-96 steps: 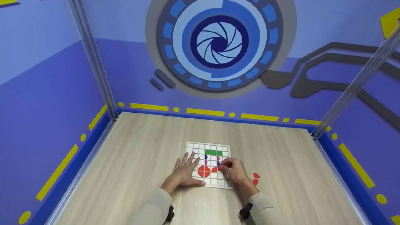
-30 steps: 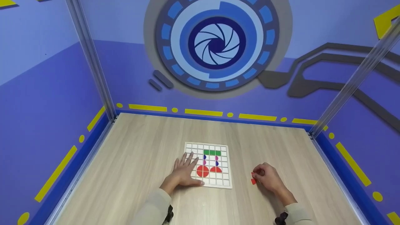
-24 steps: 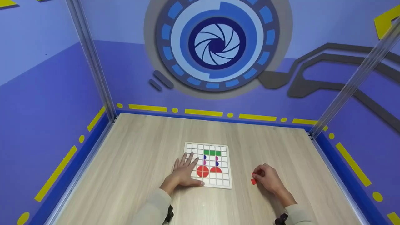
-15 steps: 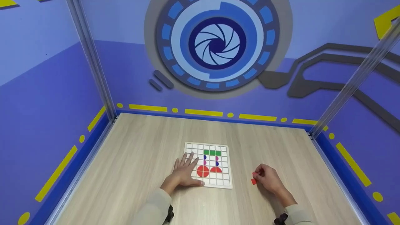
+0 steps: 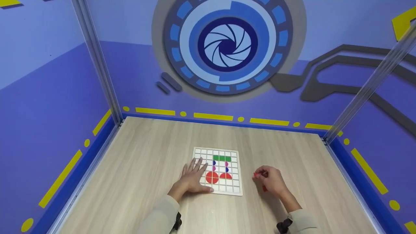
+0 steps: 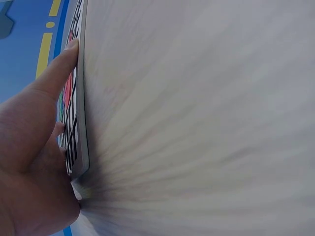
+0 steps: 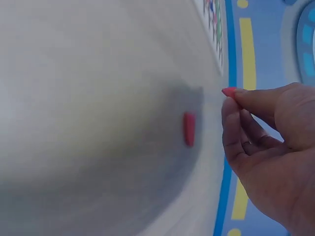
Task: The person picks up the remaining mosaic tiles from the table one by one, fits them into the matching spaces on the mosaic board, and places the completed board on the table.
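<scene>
My left hand point(image 5: 192, 181) lies flat with spread fingers on the left side of a white grid board point(image 5: 234, 189), its thumb at the near edge. Set in the board are a green bar point(image 5: 222, 158), small blue and pink half-round pieces, a red circle point(image 5: 212, 177) and a red half circle point(image 5: 226, 176) beside it. Right of the board, my right hand point(image 5: 272, 181) pinches a small red quarter-circle piece point(image 7: 230, 92) between thumb and fingertips, raised off the table. Another red piece point(image 7: 189, 129) lies on the table below that hand, partly hidden by it in the head view.
The wood-grain table point(image 5: 156, 146) is closed in by a blue-purple back wall point(image 5: 136, 74) and side walls. Metal posts point(image 5: 97, 61) stand at the back corners. Dark straps point(image 5: 284, 225) sit at both wrists.
My right hand went from the board, where a red quarter now completes the half circle, to the loose red pieces. It has picked one up and moved slightly left. My left hand stayed put.
</scene>
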The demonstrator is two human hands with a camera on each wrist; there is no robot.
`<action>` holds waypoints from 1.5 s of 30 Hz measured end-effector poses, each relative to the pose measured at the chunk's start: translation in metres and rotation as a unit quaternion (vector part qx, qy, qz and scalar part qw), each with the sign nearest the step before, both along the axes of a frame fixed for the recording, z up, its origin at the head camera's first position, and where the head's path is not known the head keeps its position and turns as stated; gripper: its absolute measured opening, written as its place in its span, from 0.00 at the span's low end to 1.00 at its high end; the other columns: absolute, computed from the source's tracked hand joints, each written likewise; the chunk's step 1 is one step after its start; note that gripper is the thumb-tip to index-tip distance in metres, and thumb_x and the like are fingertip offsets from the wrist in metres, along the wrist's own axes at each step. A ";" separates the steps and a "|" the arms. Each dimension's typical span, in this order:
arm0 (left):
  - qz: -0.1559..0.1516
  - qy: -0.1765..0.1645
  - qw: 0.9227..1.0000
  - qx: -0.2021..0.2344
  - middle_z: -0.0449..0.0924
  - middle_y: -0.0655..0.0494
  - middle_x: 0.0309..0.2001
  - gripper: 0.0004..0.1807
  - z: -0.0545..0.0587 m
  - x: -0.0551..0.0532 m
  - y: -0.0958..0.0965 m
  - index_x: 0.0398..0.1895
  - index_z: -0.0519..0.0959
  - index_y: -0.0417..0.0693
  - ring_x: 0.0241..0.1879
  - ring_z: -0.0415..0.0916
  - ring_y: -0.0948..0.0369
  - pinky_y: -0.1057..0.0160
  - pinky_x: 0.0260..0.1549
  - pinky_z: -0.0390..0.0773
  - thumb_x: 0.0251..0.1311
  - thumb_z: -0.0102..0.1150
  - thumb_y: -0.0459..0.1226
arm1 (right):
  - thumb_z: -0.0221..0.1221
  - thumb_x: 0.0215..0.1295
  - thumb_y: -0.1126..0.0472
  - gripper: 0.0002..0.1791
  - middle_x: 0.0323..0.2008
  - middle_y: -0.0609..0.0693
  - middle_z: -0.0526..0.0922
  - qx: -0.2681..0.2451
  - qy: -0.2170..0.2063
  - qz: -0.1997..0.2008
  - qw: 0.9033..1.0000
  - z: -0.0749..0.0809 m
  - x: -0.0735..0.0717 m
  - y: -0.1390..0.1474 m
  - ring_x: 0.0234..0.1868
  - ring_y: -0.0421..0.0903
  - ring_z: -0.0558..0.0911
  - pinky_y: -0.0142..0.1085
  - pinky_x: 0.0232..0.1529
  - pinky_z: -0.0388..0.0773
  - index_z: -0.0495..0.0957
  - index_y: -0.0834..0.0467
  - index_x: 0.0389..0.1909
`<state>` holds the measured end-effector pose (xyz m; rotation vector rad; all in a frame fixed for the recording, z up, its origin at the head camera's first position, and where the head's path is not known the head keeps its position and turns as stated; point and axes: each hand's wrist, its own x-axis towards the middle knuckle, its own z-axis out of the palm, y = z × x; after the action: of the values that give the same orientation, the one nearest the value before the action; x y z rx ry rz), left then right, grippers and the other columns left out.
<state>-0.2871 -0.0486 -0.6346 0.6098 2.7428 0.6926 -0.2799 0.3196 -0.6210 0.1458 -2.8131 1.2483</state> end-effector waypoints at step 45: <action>0.004 -0.006 1.000 0.002 0.36 0.42 0.87 0.64 -0.003 -0.002 0.000 0.87 0.52 0.48 0.84 0.29 0.39 0.31 0.78 0.32 0.55 0.72 0.67 | 0.71 0.65 0.71 0.07 0.37 0.42 0.83 0.067 0.051 0.175 0.981 -0.021 0.004 -0.080 0.37 0.40 0.78 0.31 0.35 0.80 0.92 0.56 0.38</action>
<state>-0.2895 -0.0486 -0.6381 0.5926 2.7357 0.7005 -0.2761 0.2393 -0.6419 0.7162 -2.8625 1.0642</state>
